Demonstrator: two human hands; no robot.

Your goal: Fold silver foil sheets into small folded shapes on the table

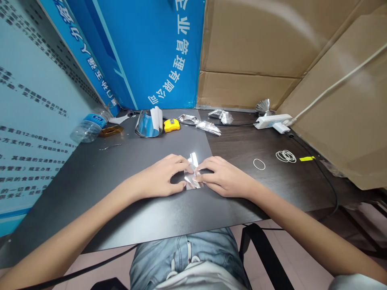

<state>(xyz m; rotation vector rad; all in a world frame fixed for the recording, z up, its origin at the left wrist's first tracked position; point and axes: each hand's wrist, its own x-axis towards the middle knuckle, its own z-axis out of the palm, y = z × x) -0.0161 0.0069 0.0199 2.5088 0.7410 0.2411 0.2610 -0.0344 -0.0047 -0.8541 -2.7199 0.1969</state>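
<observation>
A small piece of shiny silver foil [193, 184] lies on the dark table in front of me, between my two hands. My left hand [166, 175] holds its left side, with the forefinger on the upper part and the thumb at the lower left edge. From the other side, my right hand [225, 175] grips the foil with bent fingertips that come close to the left ones. The fingers partly cover the foil, so its folds there are hard to make out.
Along the back stand a plastic bottle [90, 125], a roll of tape [111, 131], a rolled silver sheet [148, 125], a yellow tape measure [171, 125], folded foil pieces [208, 128], a fanned foil bundle [263, 107] and a power strip [272, 121]. White rubber bands [286, 156] lie to the right.
</observation>
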